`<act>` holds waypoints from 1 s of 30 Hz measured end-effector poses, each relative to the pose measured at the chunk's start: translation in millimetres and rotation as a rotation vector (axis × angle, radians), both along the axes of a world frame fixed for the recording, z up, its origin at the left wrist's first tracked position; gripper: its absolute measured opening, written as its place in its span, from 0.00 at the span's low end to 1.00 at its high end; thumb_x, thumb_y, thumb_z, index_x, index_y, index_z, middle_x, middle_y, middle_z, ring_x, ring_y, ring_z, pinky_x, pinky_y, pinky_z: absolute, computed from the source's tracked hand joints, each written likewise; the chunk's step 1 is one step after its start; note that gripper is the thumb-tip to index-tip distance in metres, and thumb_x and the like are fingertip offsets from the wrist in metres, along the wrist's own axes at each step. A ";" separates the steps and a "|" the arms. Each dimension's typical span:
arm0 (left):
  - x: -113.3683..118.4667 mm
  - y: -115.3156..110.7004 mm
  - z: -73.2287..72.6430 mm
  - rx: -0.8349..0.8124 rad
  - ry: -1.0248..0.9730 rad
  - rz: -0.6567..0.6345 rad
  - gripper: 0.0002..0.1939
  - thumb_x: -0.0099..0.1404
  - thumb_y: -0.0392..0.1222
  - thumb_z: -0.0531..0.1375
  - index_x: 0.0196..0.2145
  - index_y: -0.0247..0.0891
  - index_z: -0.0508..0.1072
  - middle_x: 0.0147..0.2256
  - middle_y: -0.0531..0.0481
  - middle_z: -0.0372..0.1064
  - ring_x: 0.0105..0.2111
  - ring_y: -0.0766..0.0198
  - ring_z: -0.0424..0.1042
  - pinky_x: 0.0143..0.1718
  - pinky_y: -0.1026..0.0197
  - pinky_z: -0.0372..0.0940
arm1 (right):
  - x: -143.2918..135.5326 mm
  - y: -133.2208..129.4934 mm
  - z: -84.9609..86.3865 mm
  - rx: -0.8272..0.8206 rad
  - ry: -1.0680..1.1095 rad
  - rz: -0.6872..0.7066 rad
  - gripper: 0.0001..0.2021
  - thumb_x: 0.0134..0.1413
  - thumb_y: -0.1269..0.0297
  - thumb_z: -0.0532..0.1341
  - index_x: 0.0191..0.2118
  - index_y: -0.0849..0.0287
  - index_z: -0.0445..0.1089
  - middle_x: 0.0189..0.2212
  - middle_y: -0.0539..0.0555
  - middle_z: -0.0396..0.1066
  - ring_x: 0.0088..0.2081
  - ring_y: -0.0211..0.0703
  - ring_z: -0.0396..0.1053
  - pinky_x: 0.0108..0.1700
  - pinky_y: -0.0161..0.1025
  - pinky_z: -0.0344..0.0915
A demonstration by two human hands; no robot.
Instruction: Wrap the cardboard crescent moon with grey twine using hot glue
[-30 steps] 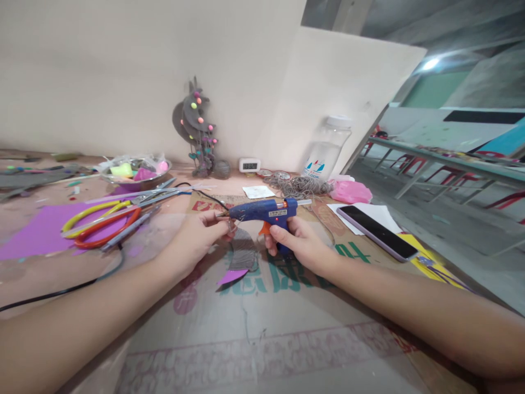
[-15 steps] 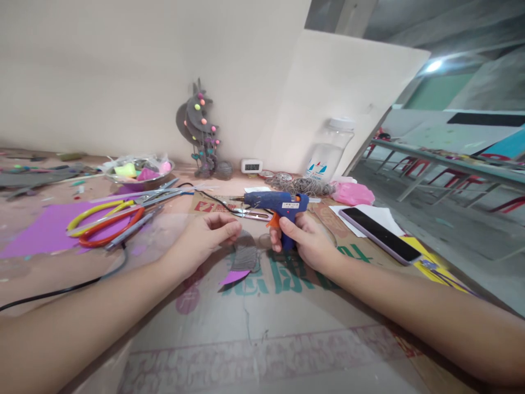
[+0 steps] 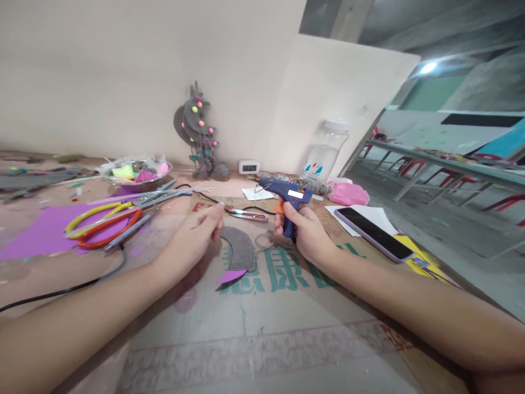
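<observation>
My right hand (image 3: 301, 224) is wrapped round the handle of a blue glue gun (image 3: 287, 191), its nozzle pointing up and to the left. My left hand (image 3: 205, 225) is closed in a pinch at the upper left end of a grey, yarn-wrapped crescent (image 3: 241, 249); what its fingers hold, if anything, is too small to make out. The crescent has a bare purple tip (image 3: 232, 276) and lies on the printed cardboard (image 3: 262, 323). A loop of grey yarn (image 3: 263, 239) trails from its right side.
Scissors with yellow and red handles (image 3: 109, 224) and purple sheet (image 3: 41, 230) are at the left. Behind stand a metal bowl (image 3: 158, 179), decorated grey moons (image 3: 194, 117), a small clock (image 3: 249, 167) and a bottle (image 3: 326, 153). A phone (image 3: 373, 234) lies at the right.
My left hand has moved left, uncovering more of the crescent. My right hand has lifted the glue gun's nozzle, which now tilts upward.
</observation>
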State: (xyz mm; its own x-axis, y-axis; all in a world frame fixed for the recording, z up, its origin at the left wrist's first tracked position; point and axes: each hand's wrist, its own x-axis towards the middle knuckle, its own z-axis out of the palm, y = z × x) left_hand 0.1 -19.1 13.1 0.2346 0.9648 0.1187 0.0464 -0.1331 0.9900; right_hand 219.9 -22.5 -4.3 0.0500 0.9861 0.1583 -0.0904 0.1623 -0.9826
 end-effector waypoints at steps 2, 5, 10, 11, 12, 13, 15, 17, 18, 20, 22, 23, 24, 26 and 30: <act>-1.6 -18.1 18.4 0.059 0.039 -0.262 0.06 0.56 0.46 0.61 0.25 0.42 0.72 0.23 0.53 0.66 0.24 0.65 0.66 0.24 0.64 0.60 | 0.8 1.1 -0.5 -0.001 0.006 -0.001 0.17 0.49 0.48 0.61 0.27 0.58 0.63 0.22 0.48 0.66 0.21 0.35 0.63 0.26 0.34 0.61; -5.4 -37.2 43.0 0.040 0.120 -0.578 0.23 0.49 0.37 0.66 0.45 0.51 0.73 0.41 0.48 0.72 0.41 0.57 0.70 0.36 0.60 0.65 | 0.8 0.6 -0.5 0.006 -0.006 0.012 0.15 0.49 0.49 0.61 0.27 0.57 0.64 0.21 0.48 0.66 0.22 0.36 0.63 0.27 0.35 0.61; -13.2 -9.2 42.4 0.113 0.239 -0.291 0.11 0.56 0.45 0.60 0.37 0.44 0.77 0.23 0.52 0.69 0.24 0.61 0.69 0.25 0.62 0.62 | -0.9 -1.2 1.9 -0.022 -0.017 0.042 0.17 0.47 0.48 0.62 0.28 0.58 0.62 0.21 0.48 0.66 0.20 0.34 0.63 0.25 0.33 0.60; -14.1 -0.2 36.2 0.174 0.287 -0.228 0.10 0.57 0.46 0.59 0.36 0.43 0.77 0.22 0.52 0.68 0.23 0.61 0.68 0.24 0.63 0.60 | -1.1 -1.4 2.3 -0.019 -0.016 0.048 0.17 0.46 0.49 0.63 0.28 0.58 0.62 0.22 0.48 0.66 0.20 0.33 0.63 0.25 0.32 0.60; -14.7 7.4 28.9 0.249 0.331 -0.168 0.11 0.57 0.45 0.59 0.37 0.43 0.77 0.24 0.51 0.70 0.25 0.60 0.69 0.26 0.62 0.61 | -1.3 -1.5 2.7 -0.014 -0.016 0.050 0.17 0.47 0.49 0.63 0.28 0.59 0.62 0.22 0.48 0.66 0.20 0.33 0.63 0.25 0.32 0.60; -14.8 13.1 21.0 0.327 0.356 -0.111 0.12 0.56 0.45 0.60 0.38 0.43 0.77 0.29 0.49 0.73 0.31 0.56 0.71 0.31 0.61 0.63 | -1.5 -1.6 2.9 -0.008 -0.020 0.050 0.17 0.47 0.49 0.63 0.27 0.59 0.62 0.22 0.48 0.66 0.20 0.32 0.63 0.25 0.32 0.60; -13.8 18.6 5.1 0.416 0.457 -0.133 0.18 0.55 0.46 0.61 0.44 0.43 0.75 0.44 0.45 0.73 0.46 0.50 0.68 0.45 0.56 0.61 | -1.9 -1.8 3.0 -0.001 -0.043 0.052 0.17 0.48 0.50 0.62 0.27 0.60 0.63 0.22 0.48 0.66 0.20 0.32 0.63 0.25 0.32 0.60; -11.9 18.4 -8.0 0.482 0.586 -0.211 0.24 0.55 0.50 0.61 0.49 0.41 0.71 0.50 0.41 0.68 0.50 0.47 0.66 0.51 0.52 0.57 | -2.5 -2.1 2.7 0.010 -0.082 0.057 0.17 0.48 0.50 0.62 0.27 0.60 0.63 0.22 0.48 0.66 0.21 0.32 0.63 0.25 0.32 0.60; -10.9 17.6 -12.7 0.510 0.646 -0.239 0.25 0.56 0.51 0.60 0.50 0.39 0.70 0.51 0.40 0.68 0.51 0.47 0.64 0.53 0.50 0.55 | -2.8 -2.3 2.6 0.019 -0.107 0.059 0.16 0.49 0.50 0.61 0.27 0.60 0.63 0.22 0.48 0.66 0.21 0.33 0.63 0.25 0.32 0.60; -9.4 16.1 -18.0 0.543 0.689 -0.240 0.26 0.56 0.51 0.60 0.51 0.38 0.69 0.51 0.39 0.67 0.51 0.47 0.63 0.53 0.49 0.54 | -3.2 -2.9 2.7 0.036 -0.166 0.061 0.16 0.50 0.51 0.61 0.27 0.59 0.63 0.22 0.48 0.66 0.21 0.33 0.63 0.25 0.33 0.61; -8.6 15.9 -18.8 0.525 0.632 -0.191 0.25 0.56 0.48 0.60 0.50 0.39 0.69 0.50 0.41 0.67 0.50 0.49 0.64 0.52 0.50 0.55 | -2.5 -3.2 4.5 0.055 -0.230 0.050 0.15 0.50 0.51 0.60 0.26 0.59 0.63 0.21 0.48 0.65 0.20 0.33 0.63 0.26 0.33 0.60; -8.4 16.2 -18.0 0.489 0.572 -0.158 0.24 0.56 0.46 0.60 0.50 0.40 0.69 0.49 0.42 0.68 0.49 0.50 0.65 0.51 0.52 0.57 | -1.7 -3.1 6.3 0.063 -0.260 0.043 0.15 0.51 0.52 0.60 0.26 0.59 0.63 0.21 0.48 0.65 0.21 0.33 0.63 0.26 0.33 0.60; -8.2 16.5 -16.9 0.435 0.498 -0.128 0.23 0.55 0.45 0.60 0.50 0.41 0.69 0.47 0.44 0.69 0.48 0.52 0.66 0.49 0.54 0.59 | -0.5 -2.7 8.8 0.072 -0.283 0.034 0.15 0.51 0.52 0.60 0.26 0.59 0.63 0.21 0.48 0.65 0.21 0.33 0.63 0.26 0.34 0.61; -7.9 16.9 -14.2 0.299 0.337 -0.081 0.21 0.55 0.44 0.61 0.48 0.42 0.71 0.44 0.46 0.71 0.43 0.55 0.69 0.44 0.57 0.63 | 2.7 -1.5 15.3 0.097 -0.311 0.011 0.14 0.51 0.52 0.60 0.28 0.59 0.64 0.22 0.49 0.67 0.21 0.34 0.63 0.26 0.34 0.61; -8.2 16.6 -7.0 0.120 0.141 0.016 0.17 0.53 0.45 0.62 0.42 0.41 0.73 0.37 0.48 0.73 0.33 0.58 0.72 0.31 0.62 0.64 | 7.1 0.1 25.9 0.115 -0.347 -0.058 0.13 0.50 0.54 0.61 0.31 0.60 0.65 0.24 0.50 0.70 0.21 0.33 0.62 0.25 0.34 0.59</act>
